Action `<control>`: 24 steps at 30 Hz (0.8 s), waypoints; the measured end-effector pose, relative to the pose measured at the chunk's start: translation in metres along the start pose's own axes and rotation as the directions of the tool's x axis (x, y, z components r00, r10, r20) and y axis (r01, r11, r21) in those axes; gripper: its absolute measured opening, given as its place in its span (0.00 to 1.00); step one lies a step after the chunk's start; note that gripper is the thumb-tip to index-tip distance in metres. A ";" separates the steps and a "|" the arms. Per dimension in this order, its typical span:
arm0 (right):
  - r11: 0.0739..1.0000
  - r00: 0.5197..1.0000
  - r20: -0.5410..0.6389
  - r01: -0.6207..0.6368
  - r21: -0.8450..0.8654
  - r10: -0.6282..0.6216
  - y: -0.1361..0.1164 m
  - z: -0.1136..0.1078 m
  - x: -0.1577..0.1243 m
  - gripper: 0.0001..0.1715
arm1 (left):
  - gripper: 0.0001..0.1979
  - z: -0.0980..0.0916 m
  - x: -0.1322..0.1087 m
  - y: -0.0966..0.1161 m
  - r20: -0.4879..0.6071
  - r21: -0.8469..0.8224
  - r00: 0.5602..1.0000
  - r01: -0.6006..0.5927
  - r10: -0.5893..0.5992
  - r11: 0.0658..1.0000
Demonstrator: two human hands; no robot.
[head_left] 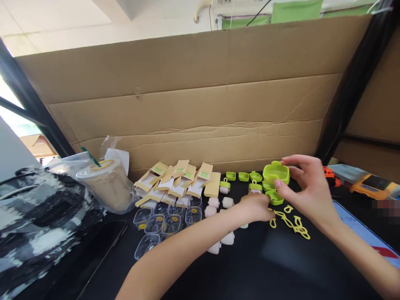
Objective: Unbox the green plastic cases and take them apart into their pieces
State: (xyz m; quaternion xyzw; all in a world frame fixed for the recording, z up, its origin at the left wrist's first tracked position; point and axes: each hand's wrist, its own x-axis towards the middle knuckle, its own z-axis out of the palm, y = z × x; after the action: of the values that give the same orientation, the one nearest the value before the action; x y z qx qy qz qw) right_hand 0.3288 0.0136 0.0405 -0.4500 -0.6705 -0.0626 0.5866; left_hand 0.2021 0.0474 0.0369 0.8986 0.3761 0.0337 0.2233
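Observation:
Between the thumb and fingers of my right hand [304, 189] is a lime-green cup [276, 173], raised over other green cups [275, 197]. My left hand [256, 207] reaches across the mat with its fingers closed, against a white piece with a green cap and loop [255, 186]; its fingertips are partly hidden, so I cannot make out its hold. A similar capped piece [224, 186] stands to the left. Yellow-green loops [289, 221] lie between my hands. White pieces [227, 238] sit partly behind my left forearm.
Clear plastic cups [154, 223] and opened cardboard packets [178, 181] lie left of centre. Farther left are a bagged drink [109, 187] and a black-and-white bag [40, 225]. A cardboard wall [187, 104] closes the back. A blue-and-white screen [362, 229] lies at right.

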 end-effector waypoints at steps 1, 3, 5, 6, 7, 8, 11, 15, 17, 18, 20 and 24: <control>0.999 0.997 0.069 -0.016 -0.038 0.019 0.005 0.005 0.005 0.15 | 0.14 -0.002 -0.011 0.001 -0.014 0.041 1.000 0.022 -0.022 0.999; 0.992 0.978 0.202 -0.022 -0.120 0.046 0.015 0.018 0.017 0.09 | 0.17 -0.006 -0.039 0.002 -0.063 0.106 0.997 0.040 -0.034 0.994; 0.976 0.942 0.326 -0.002 -0.218 0.075 0.024 0.036 0.026 0.11 | 0.21 -0.010 -0.070 0.001 -0.085 0.125 0.996 0.031 -0.020 0.992; 0.961 0.914 0.393 0.015 -0.276 0.098 0.027 0.045 0.030 0.11 | 0.23 -0.012 -0.085 -0.001 -0.087 0.123 0.996 0.020 -0.009 0.992; 0.942 0.882 0.454 0.036 -0.334 0.127 0.030 0.055 0.032 0.11 | 0.25 -0.014 -0.100 -0.003 -0.081 0.115 0.997 -0.006 0.015 0.993; 0.919 0.848 0.506 0.059 -0.389 0.160 0.031 0.064 0.033 0.11 | 0.26 -0.016 -0.114 -0.006 -0.066 0.101 0.996 -0.055 0.062 0.993; 0.845 0.760 0.598 0.126 -0.520 0.255 0.033 0.085 0.030 0.14 | 0.26 -0.024 -0.149 -0.013 0.027 0.116 0.946 -0.323 0.322 0.939; 0.770 0.699 0.636 0.193 -0.608 0.327 0.033 0.098 0.021 0.16 | 0.19 -0.026 -0.175 -0.020 0.023 0.169 0.891 -0.450 0.453 0.877; 0.746 0.694 0.634 0.210 -0.632 0.342 0.032 0.099 0.017 0.17 | 0.17 -0.020 -0.179 -0.025 -0.078 0.213 0.873 -0.458 0.482 0.863; 0.737 0.698 0.629 0.215 -0.641 0.343 0.031 0.099 0.016 0.17 | 0.15 -0.017 -0.180 -0.028 -0.142 0.238 0.852 -0.464 0.504 0.853; 0.724 0.721 0.611 0.225 -0.652 0.326 0.028 0.100 0.013 0.17 | 0.11 -0.010 -0.178 -0.037 -0.270 0.308 0.790 -0.471 0.551 0.826; 0.743 0.758 0.611 0.272 -0.612 0.226 0.025 0.110 0.013 0.18 | 0.10 -0.001 -0.173 -0.054 -0.414 0.518 0.639 -0.420 0.648 0.745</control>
State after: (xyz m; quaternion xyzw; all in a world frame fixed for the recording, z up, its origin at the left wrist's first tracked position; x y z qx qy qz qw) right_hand 0.2665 0.1019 0.0069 -0.6128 -0.7683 -0.1462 0.1133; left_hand 0.0422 -0.0385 0.0327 0.9414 0.1346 0.2939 -0.0964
